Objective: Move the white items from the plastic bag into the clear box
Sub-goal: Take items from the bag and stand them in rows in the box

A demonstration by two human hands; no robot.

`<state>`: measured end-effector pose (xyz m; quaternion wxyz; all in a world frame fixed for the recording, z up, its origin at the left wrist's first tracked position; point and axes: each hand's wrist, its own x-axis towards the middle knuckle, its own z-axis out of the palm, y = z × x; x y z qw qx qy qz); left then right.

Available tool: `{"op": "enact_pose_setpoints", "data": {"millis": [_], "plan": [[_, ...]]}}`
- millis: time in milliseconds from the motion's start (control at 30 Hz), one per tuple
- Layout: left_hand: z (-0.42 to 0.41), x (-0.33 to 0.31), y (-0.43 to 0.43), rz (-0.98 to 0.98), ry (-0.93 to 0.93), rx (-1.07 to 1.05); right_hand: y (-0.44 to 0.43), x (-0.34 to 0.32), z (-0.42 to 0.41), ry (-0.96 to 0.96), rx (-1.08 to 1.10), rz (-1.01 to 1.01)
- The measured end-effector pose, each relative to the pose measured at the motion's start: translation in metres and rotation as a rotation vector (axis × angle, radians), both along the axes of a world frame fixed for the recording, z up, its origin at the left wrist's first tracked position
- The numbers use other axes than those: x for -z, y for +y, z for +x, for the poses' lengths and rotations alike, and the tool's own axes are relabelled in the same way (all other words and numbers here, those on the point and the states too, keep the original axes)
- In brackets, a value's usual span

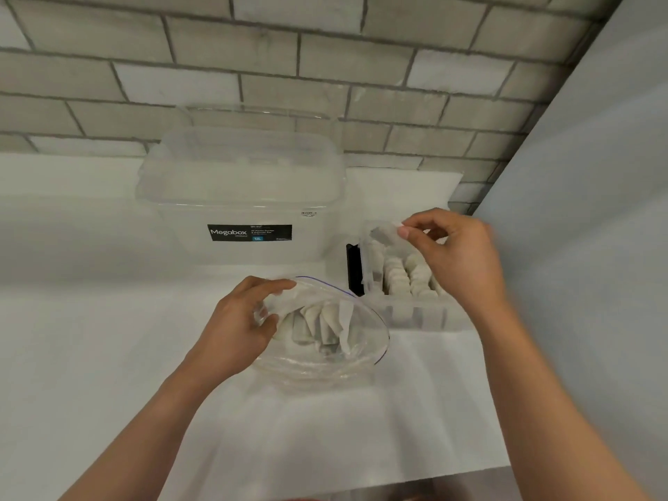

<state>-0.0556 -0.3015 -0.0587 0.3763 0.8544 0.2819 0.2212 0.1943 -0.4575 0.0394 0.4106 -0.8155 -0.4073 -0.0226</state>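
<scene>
A clear zip-top plastic bag (365, 350) lies open on the white counter, with several white flat items (325, 327) inside it. My left hand (240, 323) grips the bag's left rim and holds the mouth open. To the right stands a small clear box (415, 314) with rows of white items (410, 278) stacked inside. Above that box, my right hand (455, 251) pinches one white item (385, 235) between thumb and forefinger.
A large clear lidded storage tub (242, 197) with a black Megabox label stands behind the bag against the brick wall. A grey panel (585, 197) rises close on the right. A black object (354, 269) sits beside the small box's left wall.
</scene>
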Motion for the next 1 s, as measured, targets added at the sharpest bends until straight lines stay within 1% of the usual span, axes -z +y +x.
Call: {"op": "enact_pose_setpoints", "data": {"millis": [33,100,167,233,300,467,700,800,900,933,967,1000], "plan": [[0.000,0.000,0.000,-0.001,-0.005,-0.005,0.005,0.005,0.013,-0.038,0.015,-0.068],[-0.001,-0.001,-0.001,-0.003,-0.015,-0.014,0.015,0.018,0.036,-0.083,0.001,-0.312],[-0.002,-0.001,-0.001,-0.002,-0.012,-0.023,0.023,0.033,0.052,-0.038,-0.111,-0.568],[-0.002,-0.002,0.001,0.000,-0.002,-0.032,0.031,0.047,0.059,0.038,-0.207,-0.674],[-0.002,-0.003,0.002,-0.003,0.003,-0.044,0.040,0.060,0.062,0.051,-0.238,-0.688],[0.000,-0.005,0.000,-0.001,0.001,-0.069,0.063,0.085,0.069,0.089,-0.163,-0.644],[0.000,-0.001,0.000,0.014,0.004,-0.062,0.063,0.092,0.064,0.012,-0.075,-0.596],[-0.001,0.000,0.000,0.017,0.014,-0.081,0.049,0.068,0.054,-0.013,-0.053,-0.444],[-0.001,0.001,0.002,0.041,0.060,-0.073,0.026,0.032,0.005,0.027,-0.062,-0.129],[-0.002,0.002,0.002,0.053,0.095,-0.057,0.020,0.023,-0.018,0.071,-0.126,-0.039],[-0.003,0.003,0.002,0.060,0.136,-0.041,0.016,0.020,-0.041,0.107,-0.229,-0.005],[-0.004,0.005,0.000,0.064,0.187,-0.028,0.013,0.021,-0.063,0.117,-0.348,-0.053]]}}
